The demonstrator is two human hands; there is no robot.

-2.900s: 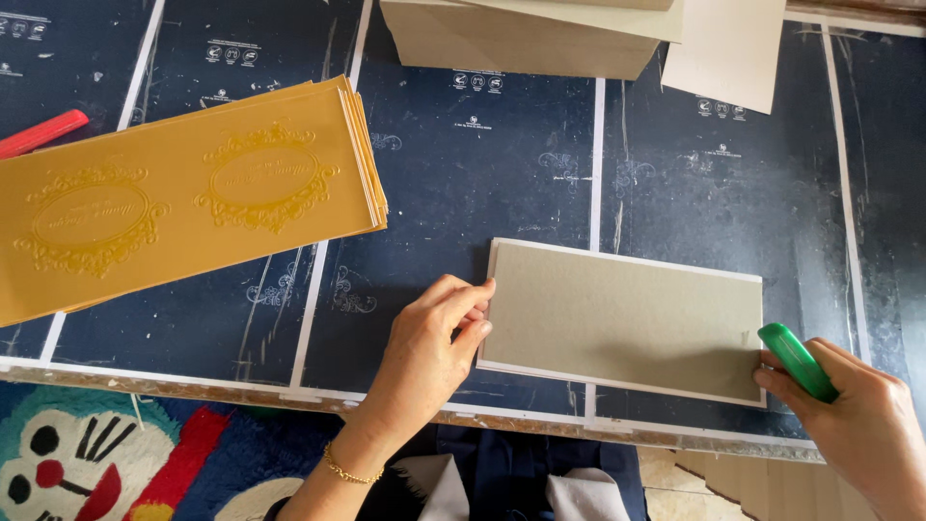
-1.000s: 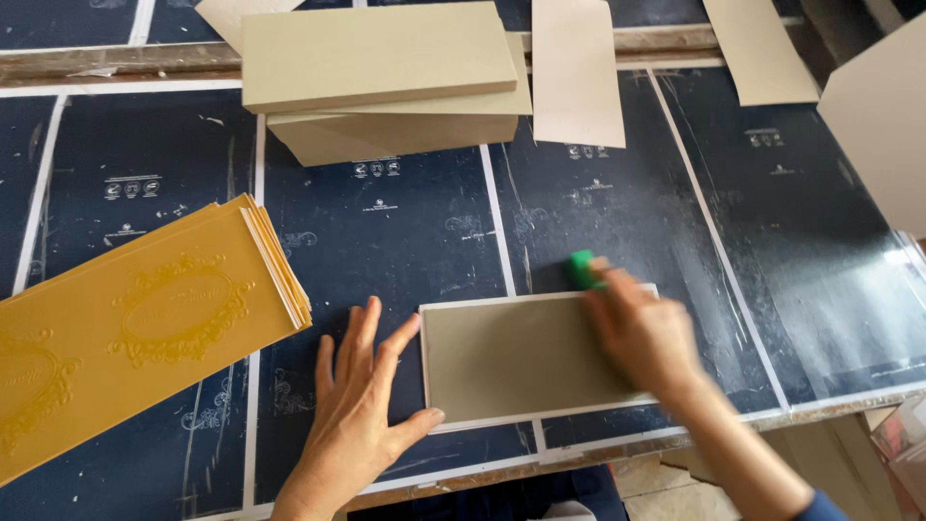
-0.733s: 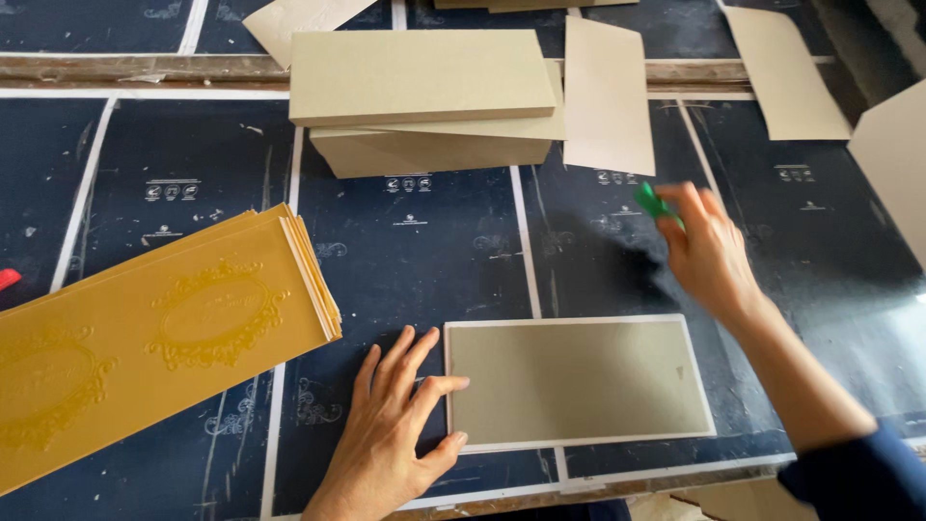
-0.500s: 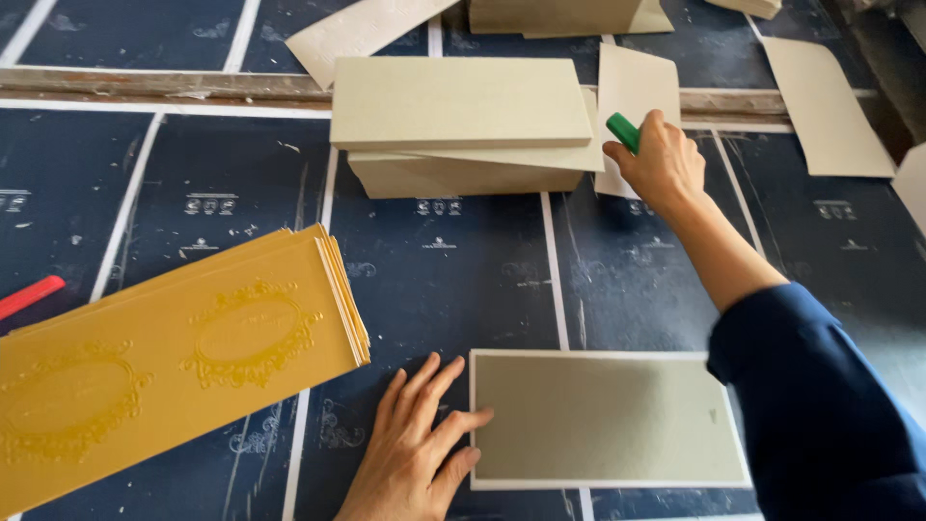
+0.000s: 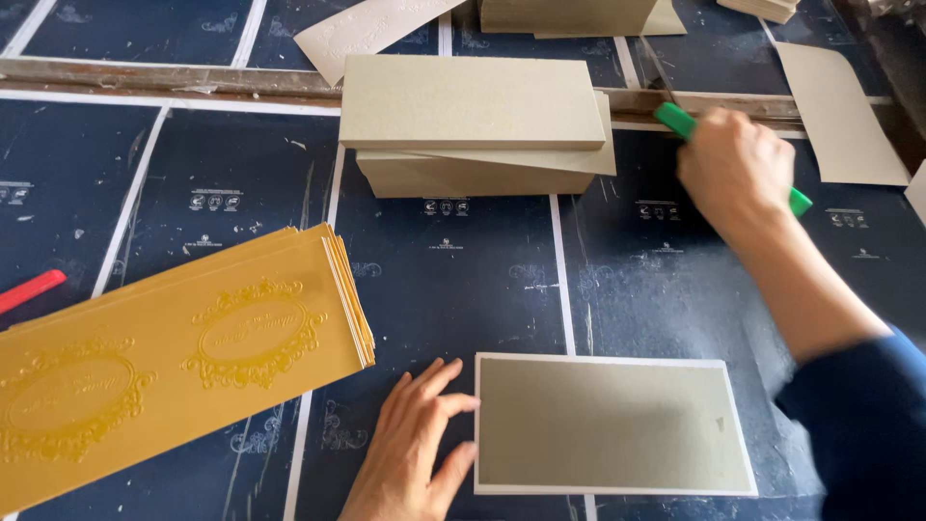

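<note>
A grey cardboard panel (image 5: 613, 423) with a white border lies flat on the dark blue printed work surface (image 5: 453, 280), near its front edge. My left hand (image 5: 410, 452) rests flat beside the panel's left edge, fingers spread and touching it. My right hand (image 5: 735, 172) is stretched out to the far right and holds a green stick-shaped tool (image 5: 681, 121). It hovers just right of a stack of grey boards (image 5: 473, 121). The hand is blurred by motion.
A stack of yellow sheets with embossed oval ornaments (image 5: 164, 362) lies at the left. A red object (image 5: 29, 289) pokes in at the left edge. Loose grey-beige paper pieces (image 5: 839, 111) lie at the back right, and a wooden strip (image 5: 145, 77) crosses the back.
My right hand left the panel and swung up and back with the green tool, ending to the right of the board stack. My left hand stayed by the panel's left edge.
</note>
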